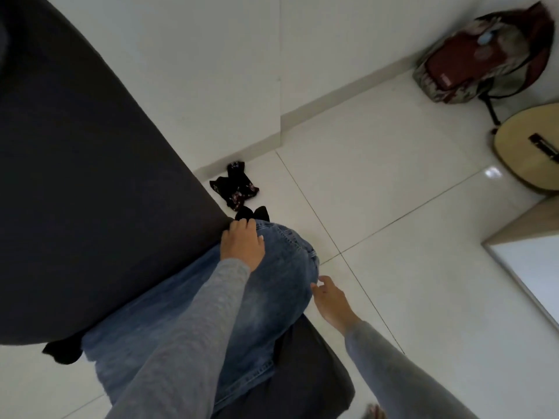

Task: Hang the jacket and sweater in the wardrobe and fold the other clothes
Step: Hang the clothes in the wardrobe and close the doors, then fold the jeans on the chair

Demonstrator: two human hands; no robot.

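On the left is a big dark grey mattress (90,176), with a scrap of black cloth (62,352) poking out from under its near edge onto the white tiled floor (393,207). A pair of blue jeans (187,322) lies draped over the corner of the mattress, its bunched top end hanging past the edge. The left hand (242,244) rests palm-down on that top end, fingers together and only slightly bent over the denim — pressing rather than gripping. Just beyond it a small black patterned garment (234,189) lies crumpled on the floor by the wall. The right hand (331,300) hangs beside the jeans with fingers loosely spread and holding nothing; its fingertips are right at the edge of the denim, and I cannot tell whether they touch. Further right, a backpack (484,55) leans in the corner, and a guitar (532,149) stands near it.
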